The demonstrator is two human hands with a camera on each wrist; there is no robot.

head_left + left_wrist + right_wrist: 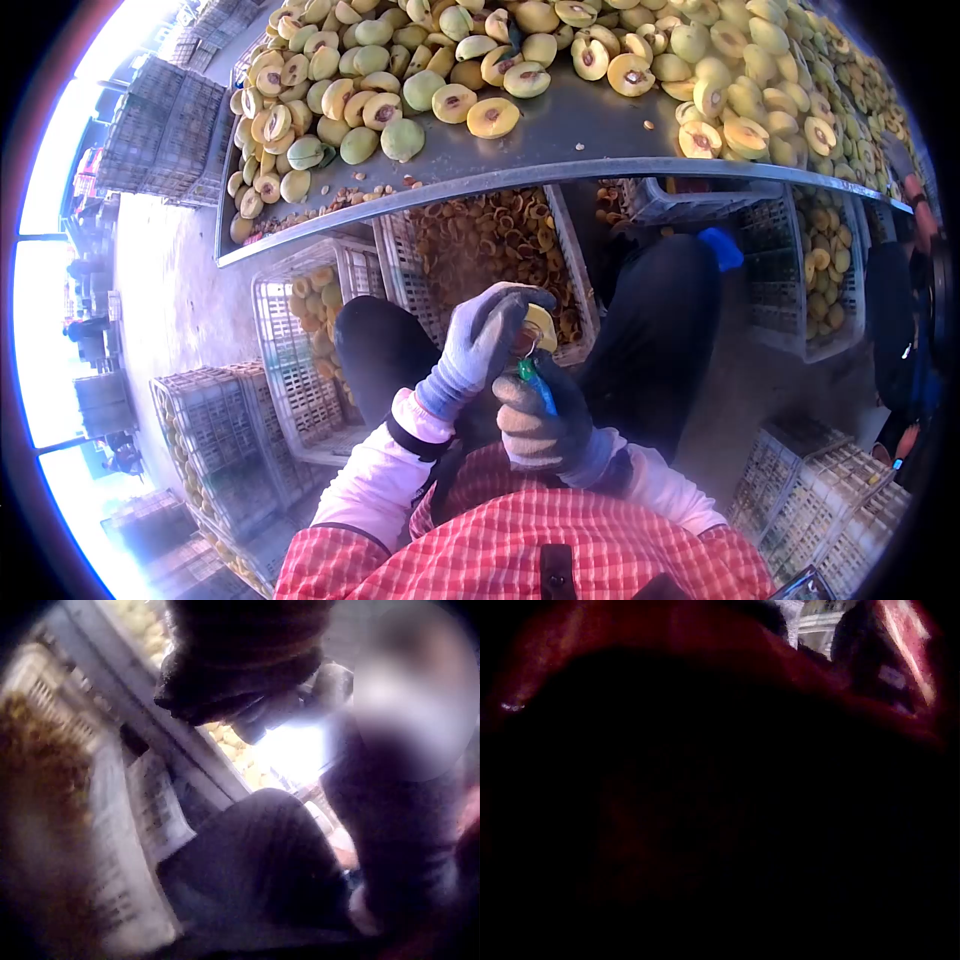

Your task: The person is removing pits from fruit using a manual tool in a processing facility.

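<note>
In the head view my gloved left hand (487,335) holds a peach half (541,324), its cut face turned toward my right hand. My gloved right hand (545,420) grips a tool by its green and blue handle (538,385). The metal end of this tool meets the cut face of the fruit, partly hidden by the fingers. Both hands are close together above my lap. A dark gloved hand fills the top of the left wrist view. The right wrist view is almost wholly dark.
A metal table (560,140) ahead bears many peach halves (493,118). Below its edge, between my knees, stands a crate (585,290) of fruit scraps. More crates (300,390) of peaches stand left and right, and stacked crates (830,490) at lower right.
</note>
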